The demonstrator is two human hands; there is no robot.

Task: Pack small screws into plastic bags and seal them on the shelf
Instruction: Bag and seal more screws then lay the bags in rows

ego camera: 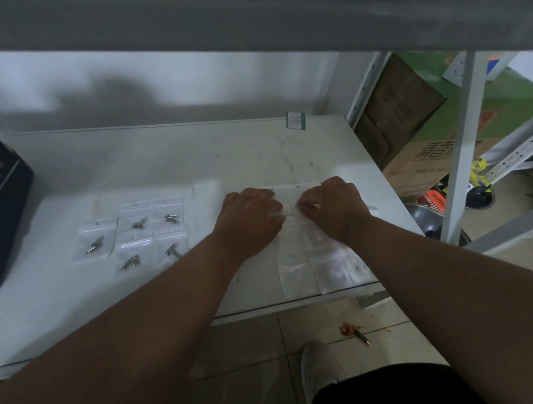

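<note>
Hands meet at centre right of the frame: a small clear bag (290, 207) is pinched between the curled fingers of the left hand (250, 218) and the right hand (335, 208), above empty bags (314, 268) spread on the shelf (173, 162). Five filled screw bags (136, 233) are laid out at centre left.

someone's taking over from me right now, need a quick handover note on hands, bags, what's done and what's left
Left hand and right hand: both pinch one small clear bag between them on the shelf.
Done: five filled bags, each with screws inside, lie to the left.
Empty bags lie in a pile under and near the right hand.
Left: finish the bag in hand; whether it holds screws or is sealed cannot be seen. Then work through the empty ones.
</note>
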